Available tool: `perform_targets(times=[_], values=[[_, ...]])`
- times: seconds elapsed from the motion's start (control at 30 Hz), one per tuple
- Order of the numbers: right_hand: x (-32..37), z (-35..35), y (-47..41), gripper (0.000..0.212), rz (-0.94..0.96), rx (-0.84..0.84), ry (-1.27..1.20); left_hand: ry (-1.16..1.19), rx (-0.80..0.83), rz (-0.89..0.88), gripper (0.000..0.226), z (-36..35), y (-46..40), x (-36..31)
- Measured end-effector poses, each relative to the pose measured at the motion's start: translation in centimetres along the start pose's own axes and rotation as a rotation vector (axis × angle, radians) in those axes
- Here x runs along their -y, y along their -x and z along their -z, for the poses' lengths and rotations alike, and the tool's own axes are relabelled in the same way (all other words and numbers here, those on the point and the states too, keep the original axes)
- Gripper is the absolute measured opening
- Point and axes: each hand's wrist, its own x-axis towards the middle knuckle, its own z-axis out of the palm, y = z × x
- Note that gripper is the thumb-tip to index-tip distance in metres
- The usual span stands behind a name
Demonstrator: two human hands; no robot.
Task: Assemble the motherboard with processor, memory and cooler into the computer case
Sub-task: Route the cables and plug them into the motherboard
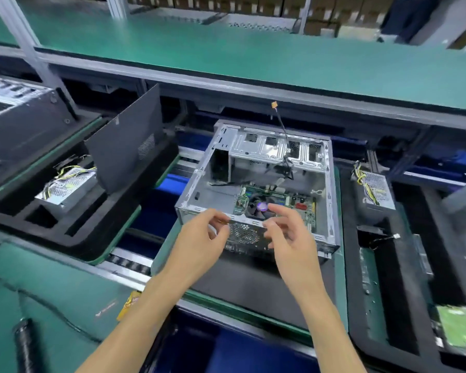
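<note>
The computer case (256,189) lies open on a black tray (253,286) on the belt. The green board (293,203) already sits inside it, low on the floor of the case, with the round fan (258,207) on top of it.

Both hands hover just in front of the near wall of the case. The left hand (199,238) has its fingers loosely bent, and finger and thumb seem to pinch something tiny, but it is too blurry to tell if it holds anything. The right hand (288,235) has loose, half-spread fingers and its grip is empty.

What could go wrong from here? A black wire (284,133) sticks up from the back of the case, and more wires hang down near the board. A hand reaching in could snag them. The metal edges of the case look sharp and could scrape a finger. If the board is not lined up with its holes, pushing on it could bend it.
</note>
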Motion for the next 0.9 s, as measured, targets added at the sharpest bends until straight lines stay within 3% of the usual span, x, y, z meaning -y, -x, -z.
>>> perform_targets(times=[0.4, 0.63, 0.9], values=[[0.2, 5.6, -3.7, 0.026, 0.007, -0.066, -0.008, -0.034, 0.043, -0.056, 0.014, -3.2, -4.5, -4.1], [-0.3, 5.2, -7.0, 0.024, -0.009, -0.113, 0.004, -0.033, 0.052, -0.09, 0.015, -3.0, -10.3, -2.6], [-0.9, 2.8, -11.3, 0.025, -0.066, -0.175, 0.104, -0.019, 0.203, -0.094, 0.017, -3.4, -17.4, -0.5]])
